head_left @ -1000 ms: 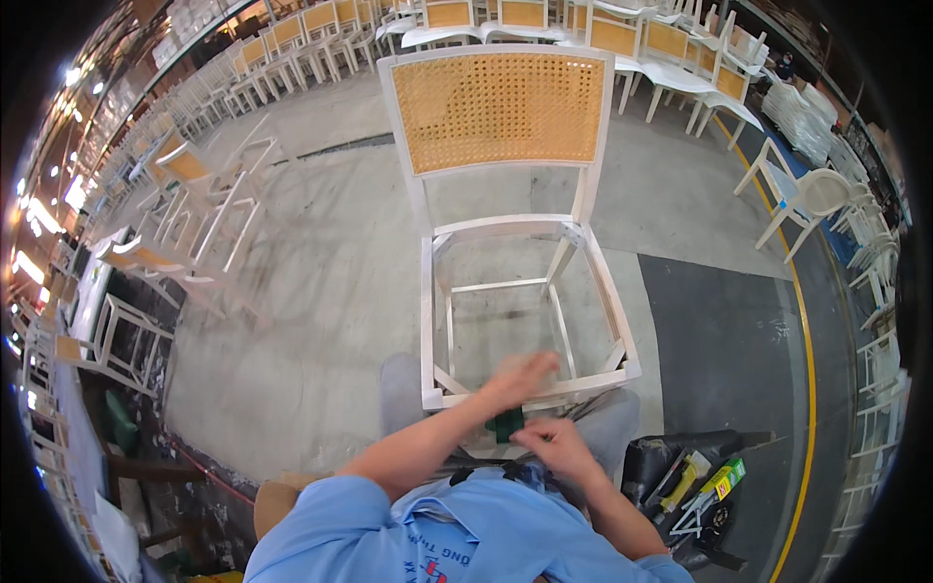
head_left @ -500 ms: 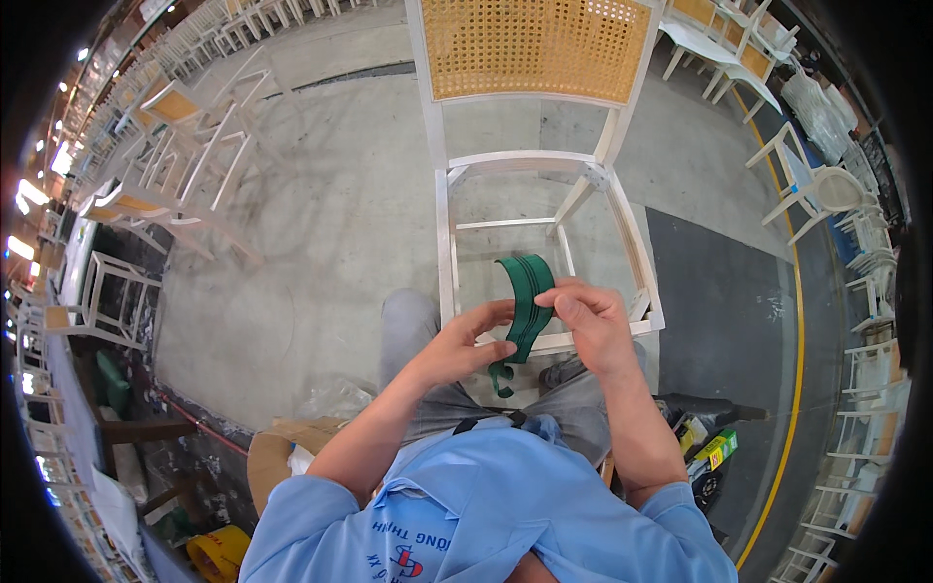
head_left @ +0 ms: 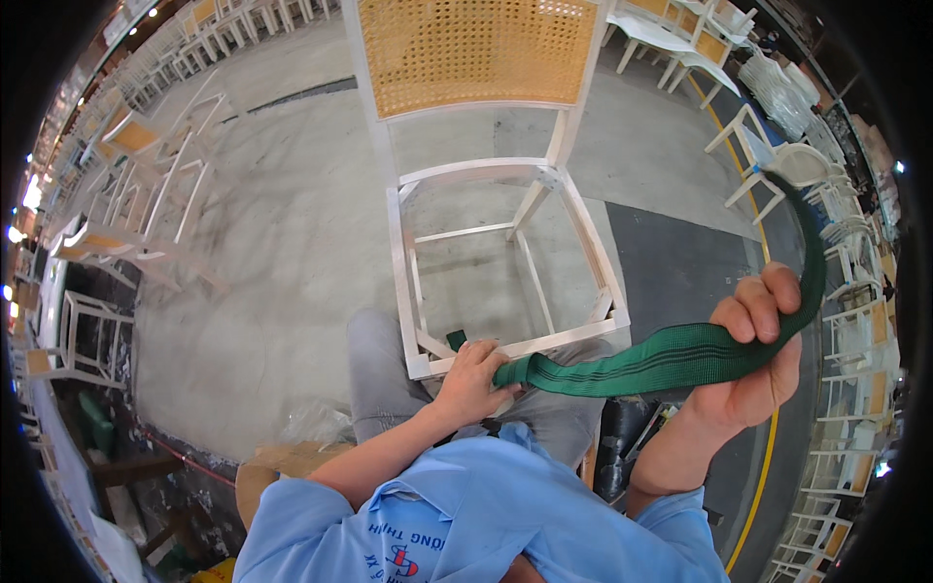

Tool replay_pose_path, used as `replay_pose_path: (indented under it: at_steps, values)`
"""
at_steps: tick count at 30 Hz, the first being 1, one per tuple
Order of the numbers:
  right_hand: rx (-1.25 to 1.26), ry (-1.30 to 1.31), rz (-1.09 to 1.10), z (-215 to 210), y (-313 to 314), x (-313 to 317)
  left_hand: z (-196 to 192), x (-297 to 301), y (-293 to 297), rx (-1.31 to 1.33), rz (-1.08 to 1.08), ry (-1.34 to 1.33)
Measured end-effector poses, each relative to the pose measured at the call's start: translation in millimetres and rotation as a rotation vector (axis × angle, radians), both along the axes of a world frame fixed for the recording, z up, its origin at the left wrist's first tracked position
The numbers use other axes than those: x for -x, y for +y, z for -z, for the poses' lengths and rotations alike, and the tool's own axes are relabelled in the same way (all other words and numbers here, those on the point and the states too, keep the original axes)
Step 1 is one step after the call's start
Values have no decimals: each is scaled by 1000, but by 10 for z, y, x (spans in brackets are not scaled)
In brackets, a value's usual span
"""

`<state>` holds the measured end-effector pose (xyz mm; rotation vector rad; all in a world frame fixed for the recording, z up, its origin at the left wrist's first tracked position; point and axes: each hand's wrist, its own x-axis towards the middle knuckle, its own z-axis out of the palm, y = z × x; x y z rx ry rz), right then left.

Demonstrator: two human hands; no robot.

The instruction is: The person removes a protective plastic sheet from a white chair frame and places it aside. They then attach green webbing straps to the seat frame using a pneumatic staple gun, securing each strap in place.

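Note:
A green webbing strap (head_left: 641,363) with dark lengthwise stripes runs between my two hands. My left hand (head_left: 470,381) is closed on it at the front rail of a white wooden chair frame (head_left: 472,170), and a short green end shows just beyond the fingers. Off to the right, my right hand (head_left: 758,340) is raised with its fingers wrapped round the strap, whose free tail curls up past them. The chair has a woven cane backrest (head_left: 476,56) and an open seat with no panel. It stands in front of my knees.
Many white chairs line the far left and the right side, one (head_left: 768,160) near the yellow floor line. A bare stool frame (head_left: 92,335) stands at left. Cardboard (head_left: 277,466) and clear plastic (head_left: 316,423) lie by my left leg.
The strap, bunched between both hands before, is now stretched out sideways. My right hand has moved right and up with it; my left hand has come down to the chair's front rail.

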<state>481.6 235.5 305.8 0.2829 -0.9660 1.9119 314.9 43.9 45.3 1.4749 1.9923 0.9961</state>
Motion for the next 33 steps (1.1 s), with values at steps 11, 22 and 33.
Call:
replay_pose_path:
  at_steps: [11, 22, 33]
  values:
    - [-917, -1253, 939, 272, 271, -227, -552, 640, 152, -100, -41, -1311]
    - [168, -1051, -348, 1566, -288, 988, -609, 130, -152, 223, 103, -481]
    - [27, -963, -389, 1262, -253, 1020, -519, 508, -280, 253, 296, -720]
